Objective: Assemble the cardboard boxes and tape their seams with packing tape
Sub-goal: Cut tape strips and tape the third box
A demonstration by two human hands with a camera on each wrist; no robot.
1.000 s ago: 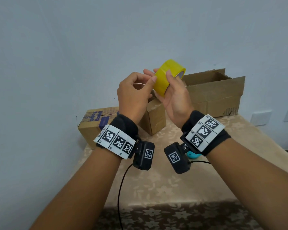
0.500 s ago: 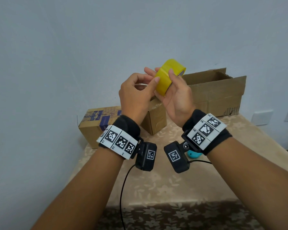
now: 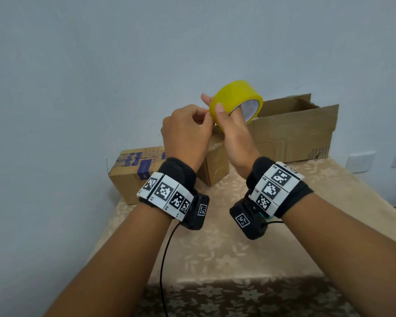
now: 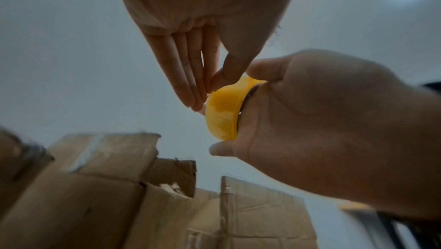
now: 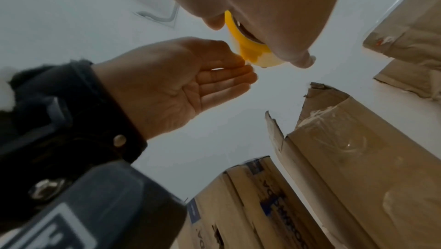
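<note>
Both hands are up above the surface: the right hand [image 3: 234, 136] has turned the yellow tape roll [image 3: 234, 97], fingers through its core, while the left hand [image 3: 185, 133] now pinches at its edge, probably freeing the tape end; boxes [image 3: 290, 131] wait untaped behind.

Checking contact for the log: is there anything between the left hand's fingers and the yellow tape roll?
Nothing: in the left wrist view the left hand's fingers touch the rim of the yellow tape roll, which the right hand holds.
</note>
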